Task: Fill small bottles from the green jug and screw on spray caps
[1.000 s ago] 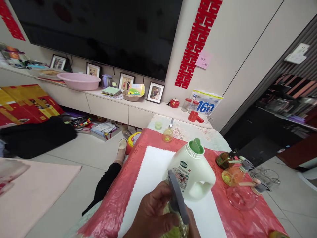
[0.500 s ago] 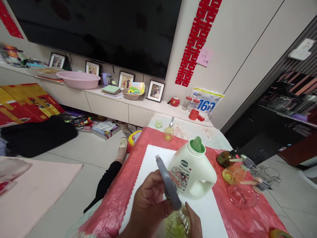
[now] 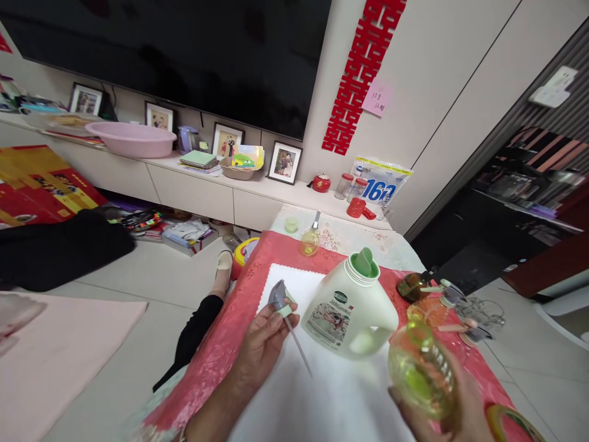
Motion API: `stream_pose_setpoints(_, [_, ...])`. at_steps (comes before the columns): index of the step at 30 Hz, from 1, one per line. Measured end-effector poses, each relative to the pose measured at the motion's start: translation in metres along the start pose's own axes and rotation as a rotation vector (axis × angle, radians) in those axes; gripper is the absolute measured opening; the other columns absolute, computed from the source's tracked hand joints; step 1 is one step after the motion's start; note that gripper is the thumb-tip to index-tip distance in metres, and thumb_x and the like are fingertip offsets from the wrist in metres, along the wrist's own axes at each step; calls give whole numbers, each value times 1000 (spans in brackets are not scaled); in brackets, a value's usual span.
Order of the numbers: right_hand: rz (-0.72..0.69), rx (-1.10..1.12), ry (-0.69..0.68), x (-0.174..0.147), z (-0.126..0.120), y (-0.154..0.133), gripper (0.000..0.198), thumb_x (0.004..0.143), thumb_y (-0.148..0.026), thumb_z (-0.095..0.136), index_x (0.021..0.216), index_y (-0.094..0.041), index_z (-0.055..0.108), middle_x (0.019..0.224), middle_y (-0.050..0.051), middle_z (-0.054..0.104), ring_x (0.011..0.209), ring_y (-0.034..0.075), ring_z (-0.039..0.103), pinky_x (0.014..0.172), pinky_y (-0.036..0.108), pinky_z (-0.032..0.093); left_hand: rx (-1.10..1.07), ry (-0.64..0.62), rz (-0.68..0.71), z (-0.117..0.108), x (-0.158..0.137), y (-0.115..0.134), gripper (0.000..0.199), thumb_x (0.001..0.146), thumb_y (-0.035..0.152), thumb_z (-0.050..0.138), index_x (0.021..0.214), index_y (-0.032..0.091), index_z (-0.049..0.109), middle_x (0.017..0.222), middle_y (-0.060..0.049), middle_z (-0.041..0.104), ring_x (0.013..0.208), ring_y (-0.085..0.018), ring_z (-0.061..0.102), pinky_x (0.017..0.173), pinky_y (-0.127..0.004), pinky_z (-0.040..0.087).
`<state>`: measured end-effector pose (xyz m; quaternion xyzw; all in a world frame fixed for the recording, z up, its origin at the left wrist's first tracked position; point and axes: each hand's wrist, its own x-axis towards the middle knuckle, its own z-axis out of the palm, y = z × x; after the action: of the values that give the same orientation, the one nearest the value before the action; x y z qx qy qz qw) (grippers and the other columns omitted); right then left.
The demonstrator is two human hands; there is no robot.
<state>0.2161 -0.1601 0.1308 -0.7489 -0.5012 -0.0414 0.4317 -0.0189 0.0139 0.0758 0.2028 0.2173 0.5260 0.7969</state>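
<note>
My left hand (image 3: pixel 260 344) pinches a grey pump head (image 3: pixel 278 296) by its pale collar, its thin dip tube slanting down over the white board. In my right hand (image 3: pixel 455 402) is a clear glass bottle (image 3: pixel 418 371) with yellow-green liquid, its neck uncovered; motion blurs it. Between the hands, a little farther off, a large pale green detergent jug (image 3: pixel 354 316) stands on the white board (image 3: pixel 285 276). A green spout shows in the jug's mouth.
On the red table cover (image 3: pixel 202 393), several pump-top bottles (image 3: pixel 427 310) stand at the right. A roll of tape (image 3: pixel 508 423) lies at the lower right. Toward the far end are a small glass bottle (image 3: pixel 310 242) and a pale green cap (image 3: pixel 291 225). Beyond stands a low cabinet (image 3: pixel 193 196).
The pump head has come off the glass bottle. My left hand has moved left with it, while my right hand has carried the bottle to the right of the jug.
</note>
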Motion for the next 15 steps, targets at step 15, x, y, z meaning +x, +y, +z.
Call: stream_pose_setpoints(15, [-747,-516,27,139,-31,-47,61,98,-40,47,150,-10,42,130,19,43,117,31,48,91,40,48,4,60,-172,-37,7,-32,42,64,27,92,99,16,73,104,-7,76,86,-16,71,80,-26,54])
